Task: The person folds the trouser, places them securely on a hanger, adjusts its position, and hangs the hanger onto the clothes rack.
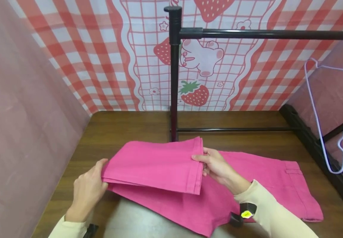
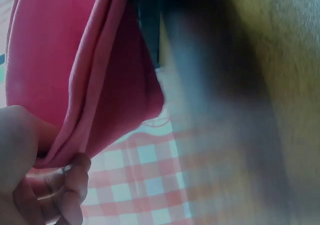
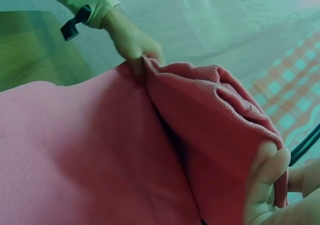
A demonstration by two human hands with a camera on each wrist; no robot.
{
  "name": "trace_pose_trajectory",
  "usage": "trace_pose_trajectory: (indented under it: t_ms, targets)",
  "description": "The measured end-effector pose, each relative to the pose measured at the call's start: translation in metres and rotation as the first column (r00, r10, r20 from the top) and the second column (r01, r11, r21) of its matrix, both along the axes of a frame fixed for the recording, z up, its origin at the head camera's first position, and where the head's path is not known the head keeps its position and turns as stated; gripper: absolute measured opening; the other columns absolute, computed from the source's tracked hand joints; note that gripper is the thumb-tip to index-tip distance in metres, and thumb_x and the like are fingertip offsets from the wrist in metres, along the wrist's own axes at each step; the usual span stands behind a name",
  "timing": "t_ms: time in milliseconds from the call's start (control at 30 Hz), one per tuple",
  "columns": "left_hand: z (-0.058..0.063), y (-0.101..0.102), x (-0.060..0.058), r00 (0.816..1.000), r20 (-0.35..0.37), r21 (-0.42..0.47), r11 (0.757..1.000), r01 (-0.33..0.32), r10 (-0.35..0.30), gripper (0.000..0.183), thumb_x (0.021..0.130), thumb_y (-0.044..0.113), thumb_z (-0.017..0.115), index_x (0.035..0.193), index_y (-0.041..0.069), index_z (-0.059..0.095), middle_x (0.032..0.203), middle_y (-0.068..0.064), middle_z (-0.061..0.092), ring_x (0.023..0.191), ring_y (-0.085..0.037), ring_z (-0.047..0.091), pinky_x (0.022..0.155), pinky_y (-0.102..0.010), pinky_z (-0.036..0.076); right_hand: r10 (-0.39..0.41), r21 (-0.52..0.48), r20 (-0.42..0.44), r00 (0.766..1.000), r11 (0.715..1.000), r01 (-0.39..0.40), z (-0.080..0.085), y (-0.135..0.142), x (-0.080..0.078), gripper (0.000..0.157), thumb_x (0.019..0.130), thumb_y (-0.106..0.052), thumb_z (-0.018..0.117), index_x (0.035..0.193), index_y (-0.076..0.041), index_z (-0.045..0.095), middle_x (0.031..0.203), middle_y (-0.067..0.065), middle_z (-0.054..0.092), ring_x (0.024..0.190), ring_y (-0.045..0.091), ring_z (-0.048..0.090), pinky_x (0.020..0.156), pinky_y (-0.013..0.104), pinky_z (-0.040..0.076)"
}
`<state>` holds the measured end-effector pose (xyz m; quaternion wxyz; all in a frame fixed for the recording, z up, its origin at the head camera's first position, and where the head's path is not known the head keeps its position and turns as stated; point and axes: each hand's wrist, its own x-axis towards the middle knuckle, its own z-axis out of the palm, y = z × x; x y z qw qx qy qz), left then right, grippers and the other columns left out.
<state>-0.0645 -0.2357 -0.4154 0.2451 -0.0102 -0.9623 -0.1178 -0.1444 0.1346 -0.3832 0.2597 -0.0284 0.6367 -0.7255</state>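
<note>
The left hand (image 1: 88,188) pinches a fold (image 1: 112,168) of the pink trousers (image 1: 150,165); the right hand (image 1: 219,165) grips their hem (image 1: 194,178). Their waist end (image 1: 302,191) lies on the wooden table (image 1: 123,127), before the black rack (image 1: 174,82)

Hands, 2: left hand (image 1: 86,189), right hand (image 1: 220,168). Cream sleeves (image 1: 278,213), 2. Yellow label (image 1: 247,215), 1. Pink garment (image 1: 153,162), 1. Lilac hanger (image 1: 335,172), 1. Black rack (image 1: 174,76), 1. Wood-grained table (image 1: 123,129), 1. Checked cloth (image 1: 109,69), 1, which carries printed strawberries (image 1: 195,96), 3, possibly more, as the upper edge is cut off; printed bear (image 1: 202,54), 1; printed flowers (image 1: 154,91), 2; printed stars (image 1: 163,25), 2.
</note>
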Motion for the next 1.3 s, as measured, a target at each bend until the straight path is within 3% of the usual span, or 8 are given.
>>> trace_pose_trajectory:
  t_ms: [267,467,667,933,1033,1167,1300]
  targets:
    - [-0.01,0.014,-0.004,0.997,0.054,0.068,0.996,-0.055,0.051,0.051,0.064,0.0,0.062,0.114,0.009,0.065,0.094,-0.018,0.073,0.053,-0.044,0.057,0.039,-0.048,0.037,-0.031,-0.027,-0.009,0.999,0.999,0.03,0.011,0.03,0.005,0.015,0.093,-0.004,0.055,0.108,-0.004,0.052,0.062,-0.007,0.066,0.041,0.0,0.047,0.04,0.012,0.037]
    - [-0.01,0.021,-0.004,0.997,0.039,0.079,0.995,-0.062,0.059,0.047,0.064,0.001,0.062,0.11,0.009,0.069,0.095,-0.015,0.074,0.062,-0.047,0.063,0.042,-0.052,0.041,-0.028,-0.025,-0.031,0.999,0.999,0.028,0.021,0.05,0.011,0.013,0.095,-0.005,0.055,0.108,-0.007,0.055,0.064,-0.006,0.068,0.041,0.0,0.049,0.04,0.012,0.038]
    - [-0.01,0.031,-0.003,0.998,0.032,0.104,0.993,-0.053,0.05,0.034,0.066,0.003,0.064,0.1,0.008,0.066,0.083,-0.012,0.073,0.053,-0.041,0.06,0.04,-0.047,0.038,-0.028,-0.099,-0.077,0.997,0.995,0.02,0.04,0.071,0.019,0.016,0.097,-0.003,0.052,0.105,-0.012,0.06,0.069,-0.005,0.07,0.044,0.001,0.055,0.041,0.011,0.041]
    - [-0.011,0.043,-0.003,0.996,-0.073,0.109,0.993,-0.043,0.051,0.026,0.066,0.007,0.069,0.09,0.009,0.059,0.061,-0.006,0.064,0.042,-0.034,0.052,0.036,-0.042,0.033,-0.033,-0.175,-0.078,0.996,0.984,0.018,0.06,0.101,0.023,0.025,0.101,-0.004,0.043,0.113,-0.014,0.062,0.082,-0.002,0.073,0.057,0.007,0.065,0.043,0.013,0.044]
    - [-0.011,0.047,-0.005,0.99,-0.131,0.11,0.994,-0.027,0.041,0.026,0.065,0.008,0.069,0.088,0.009,0.056,0.057,-0.006,0.062,0.04,-0.032,0.05,0.035,-0.041,0.032,-0.051,-0.223,-0.059,0.997,0.974,0.036,0.066,0.111,0.022,0.027,0.102,-0.005,0.041,0.117,-0.014,0.063,0.089,0.0,0.074,0.064,0.01,0.068,0.043,0.015,0.044]
    - [-0.013,0.051,-0.005,0.975,-0.22,0.11,0.993,0.046,-0.021,0.028,0.065,0.004,0.067,0.09,0.006,0.055,0.054,-0.007,0.06,0.037,-0.027,0.048,0.035,-0.04,0.033,-0.071,-0.285,-0.035,0.997,0.957,0.058,0.067,0.118,0.02,0.029,0.102,-0.004,0.041,0.115,-0.012,0.065,0.092,0.002,0.074,0.07,0.013,0.071,0.049,0.019,0.052]
    - [-0.013,0.055,-0.005,0.962,-0.247,0.111,0.983,0.143,-0.112,0.037,0.063,-0.002,0.067,0.1,0.005,0.061,0.059,-0.011,0.064,0.039,-0.027,0.049,0.038,-0.04,0.039,-0.1,-0.237,-0.033,0.994,0.967,0.089,0.059,0.124,0.016,0.028,0.101,-0.003,0.043,0.11,-0.013,0.068,0.092,0.001,0.074,0.078,0.014,0.073,0.063,0.027,0.059]
